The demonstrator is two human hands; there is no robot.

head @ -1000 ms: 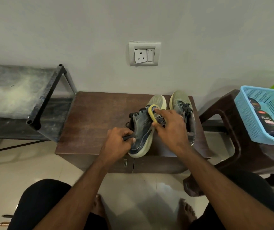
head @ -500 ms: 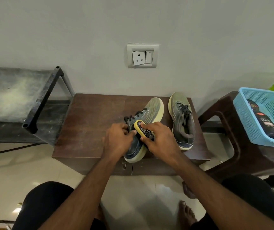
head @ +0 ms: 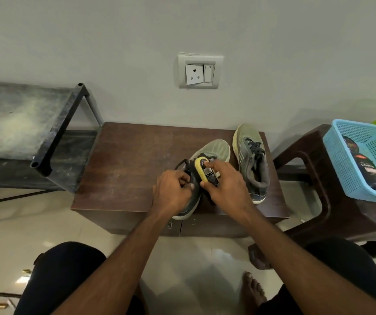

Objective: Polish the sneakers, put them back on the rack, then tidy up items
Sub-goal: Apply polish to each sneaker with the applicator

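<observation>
Two grey-green sneakers with pale soles sit on a low brown cabinet (head: 132, 160). My left hand (head: 173, 192) grips the collar and laces of the left sneaker (head: 214, 148), holding it tilted on its side. My right hand (head: 225, 189) holds a yellow shoe brush with a black label (head: 204, 170) against that sneaker's upper near the laces. The right sneaker (head: 253, 160) stands upright beside it, untouched, toe toward the wall.
A dark metal shoe rack (head: 59, 130) stands at the left against the wall. At the right a brown plastic stool (head: 314, 164) carries a blue basket (head: 337, 160) with a black polish bottle (head: 371, 171). My knees and bare feet are below the cabinet.
The brush has slid back and forth along the left sneaker, first toward the heel, then up toward the laces. My left hand shifted from the heel to the collar.
</observation>
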